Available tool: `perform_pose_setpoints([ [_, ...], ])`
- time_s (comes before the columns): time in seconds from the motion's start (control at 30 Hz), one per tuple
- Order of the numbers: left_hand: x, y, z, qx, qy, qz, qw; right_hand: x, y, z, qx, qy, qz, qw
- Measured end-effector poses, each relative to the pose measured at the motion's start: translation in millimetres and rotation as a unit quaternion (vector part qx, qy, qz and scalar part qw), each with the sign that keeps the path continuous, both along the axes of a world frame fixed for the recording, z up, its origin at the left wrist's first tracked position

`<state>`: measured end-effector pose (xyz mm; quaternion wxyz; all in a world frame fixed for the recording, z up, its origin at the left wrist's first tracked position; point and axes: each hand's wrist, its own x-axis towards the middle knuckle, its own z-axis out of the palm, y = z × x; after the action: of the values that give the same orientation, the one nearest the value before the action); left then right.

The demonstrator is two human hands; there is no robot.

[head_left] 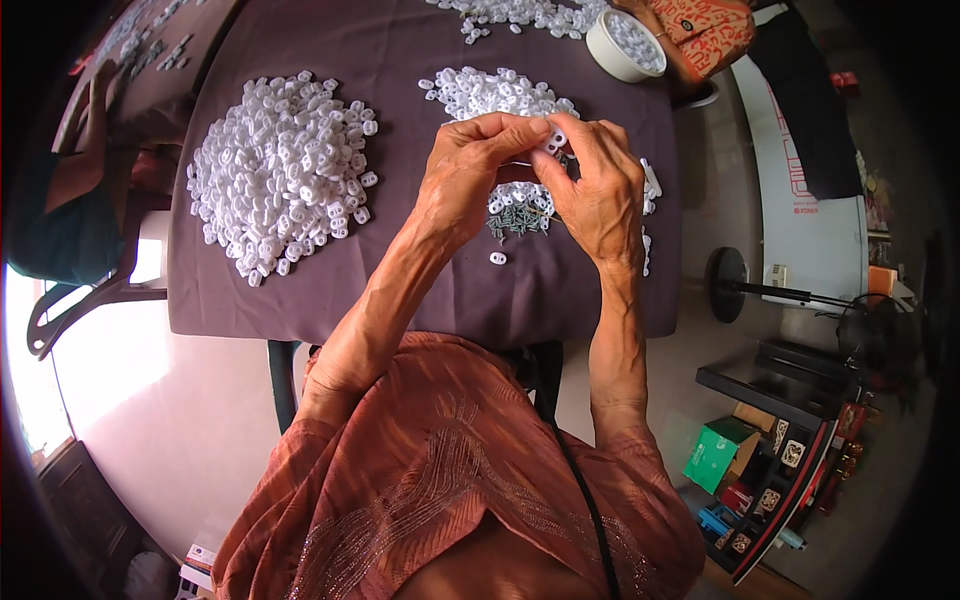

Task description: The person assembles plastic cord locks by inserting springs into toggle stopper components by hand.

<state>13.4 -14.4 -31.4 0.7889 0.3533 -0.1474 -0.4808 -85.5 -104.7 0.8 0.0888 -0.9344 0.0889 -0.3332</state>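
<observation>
My left hand (470, 165) and my right hand (595, 180) meet above the table's middle. In my right hand's pinch sits a small white oval plastic piece (554, 141) with two dark holes. My left fingers are pressed together at the edge of that piece; what lies between them is hidden. Beneath the hands is a small heap of dark grey screws (515, 221) beside white pieces. One loose white piece (498, 258) lies nearer to me. Just beyond my hands is a heap of white pieces (495, 92), partly covered by them.
A large pile of white pieces (285, 165) covers the table's left part. The brown tablecloth (420, 290) hangs over the near edge. A white tub (624, 50) of pieces stands far right beside another person's patterned sleeve (705, 35). At left, another person's arm (85, 150) reaches over a neighbouring table.
</observation>
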Motion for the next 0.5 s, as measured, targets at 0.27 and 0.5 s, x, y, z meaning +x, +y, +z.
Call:
perform_pose_setpoints([
  [0.27,0,-4,-6,0.013,0.001,-0.009,1.000,-1,-3,2,-0.053,0.029,-0.001,0.998],
  [0.5,-1,-5,-8,0.015,0.017,-0.012,1.000,-2,-12,-5,-0.092,0.030,0.022,0.995],
])
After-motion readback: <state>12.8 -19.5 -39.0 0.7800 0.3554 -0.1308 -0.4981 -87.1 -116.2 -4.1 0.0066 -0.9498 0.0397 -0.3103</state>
